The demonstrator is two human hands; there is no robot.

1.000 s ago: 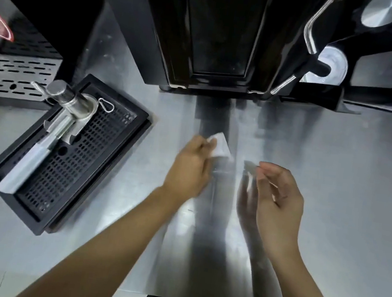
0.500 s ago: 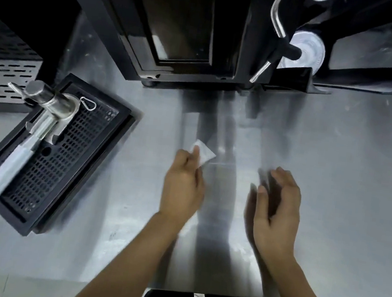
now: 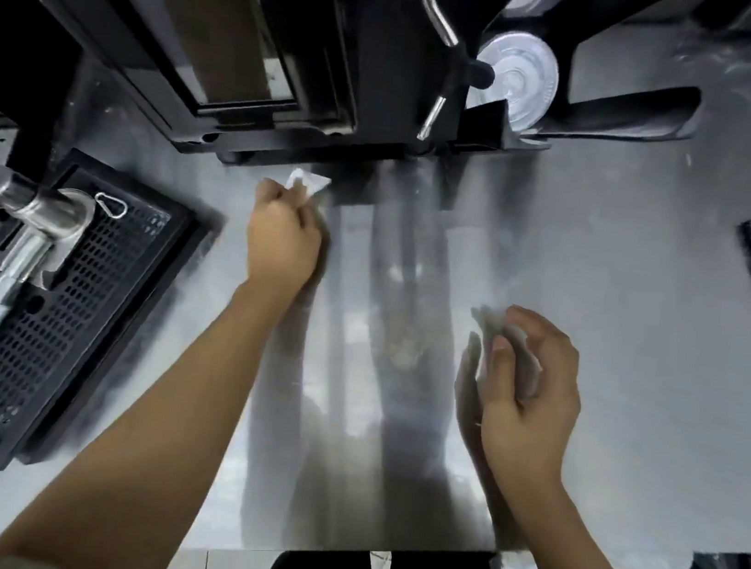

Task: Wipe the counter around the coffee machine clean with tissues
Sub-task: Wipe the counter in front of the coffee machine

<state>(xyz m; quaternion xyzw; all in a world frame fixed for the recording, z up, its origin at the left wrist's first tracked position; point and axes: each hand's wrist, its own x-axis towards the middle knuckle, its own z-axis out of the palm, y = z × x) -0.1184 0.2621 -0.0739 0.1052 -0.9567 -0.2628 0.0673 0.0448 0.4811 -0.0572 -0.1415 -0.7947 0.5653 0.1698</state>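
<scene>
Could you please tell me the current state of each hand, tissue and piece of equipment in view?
Left tissue, bunched, at the base of the coffee machine.
Left hand, gripping it.
Right tissue, crumpled.
Right hand, pinching it.
Drip tray, sitting askew on the counter, left of the machine.
Metal tool, lying across the drip tray.
Steam wand, hanging down, tip above the counter.
</scene>
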